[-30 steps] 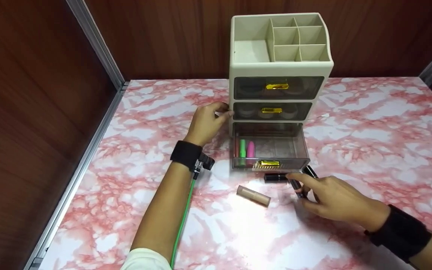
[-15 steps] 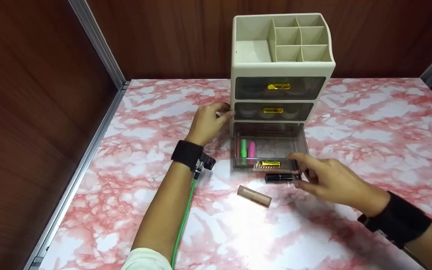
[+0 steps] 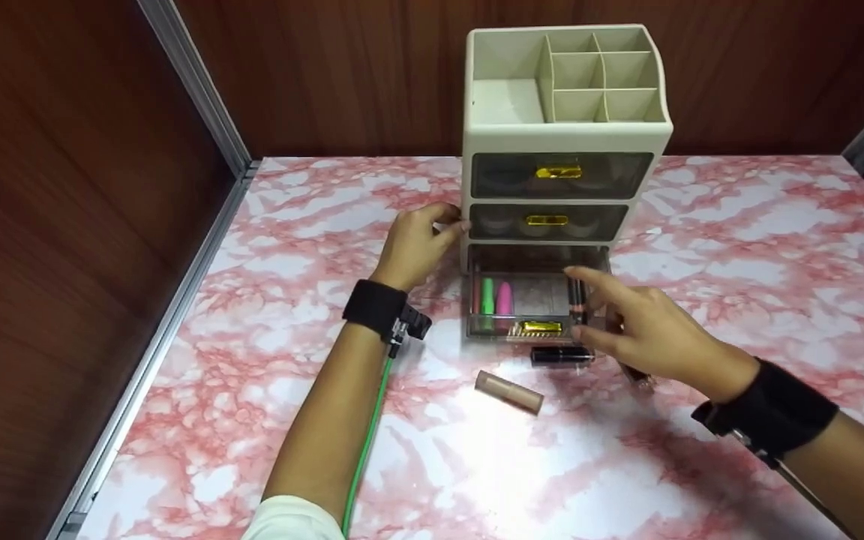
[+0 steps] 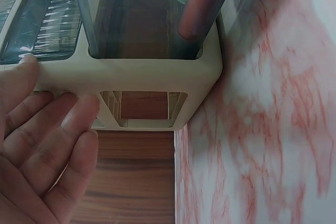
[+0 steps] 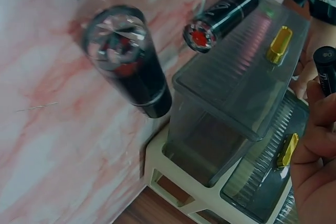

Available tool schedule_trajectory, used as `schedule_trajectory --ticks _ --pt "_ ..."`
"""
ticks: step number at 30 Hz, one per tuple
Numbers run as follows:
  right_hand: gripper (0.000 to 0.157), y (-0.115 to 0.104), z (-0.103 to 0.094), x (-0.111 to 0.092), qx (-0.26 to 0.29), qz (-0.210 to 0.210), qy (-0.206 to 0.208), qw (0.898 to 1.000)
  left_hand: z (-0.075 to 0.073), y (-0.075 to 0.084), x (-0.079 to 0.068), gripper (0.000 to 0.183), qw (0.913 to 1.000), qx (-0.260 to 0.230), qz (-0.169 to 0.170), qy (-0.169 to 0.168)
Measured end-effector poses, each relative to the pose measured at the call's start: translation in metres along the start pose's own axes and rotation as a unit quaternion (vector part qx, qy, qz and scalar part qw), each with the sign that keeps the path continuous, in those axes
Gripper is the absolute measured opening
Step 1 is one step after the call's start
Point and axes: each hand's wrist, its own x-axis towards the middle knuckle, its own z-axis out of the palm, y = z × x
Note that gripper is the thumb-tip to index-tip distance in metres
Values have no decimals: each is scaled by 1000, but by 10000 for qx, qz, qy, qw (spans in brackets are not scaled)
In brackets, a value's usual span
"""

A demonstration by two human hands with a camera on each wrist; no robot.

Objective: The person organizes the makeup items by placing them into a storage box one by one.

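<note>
My right hand (image 3: 649, 330) pinches a black lipstick (image 3: 577, 295) between thumb and fingertips, over the right part of the pulled-out bottom drawer (image 3: 541, 300). Upright against the head view, the lipstick shows a coral band. My left hand (image 3: 415, 244) touches the left side of the cream drawer organizer (image 3: 567, 139), its thumb at the front edge and fingers loosely bent along the side. Inside the drawer at left lie a green tube (image 3: 487, 297), a pink tube (image 3: 505, 300) and a reddish tube (image 4: 202, 9). Two more black lipsticks (image 5: 139, 72) with clear faceted ends lie before the drawer.
A beige tube (image 3: 508, 392) lies on the marbled tabletop (image 3: 312, 217) in front of the drawer. The upper drawers (image 3: 604, 176) are closed, with yellow handles. A green cable (image 3: 368, 442) runs along the left forearm. Wood panels (image 3: 342, 82) stand behind and at the left.
My right hand has lifted the black lipstick from the tabletop and carried it up and left over the open drawer. My left hand stays at the organizer's side.
</note>
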Motion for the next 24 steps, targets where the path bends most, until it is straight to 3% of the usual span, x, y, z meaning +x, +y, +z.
schedule_trajectory --ticks 10,18,24 --pt "70 5 3 26 799 859 -490 9919 0 1 0 22 9999 106 -122 -43" --pt "72 7 6 45 1202 1317 -447 9830 0 2 1 23 9999 -12 -56 -97" --pt "70 6 13 58 1655 1643 -773 9694 -1 1 1 24 9999 30 -131 -95"
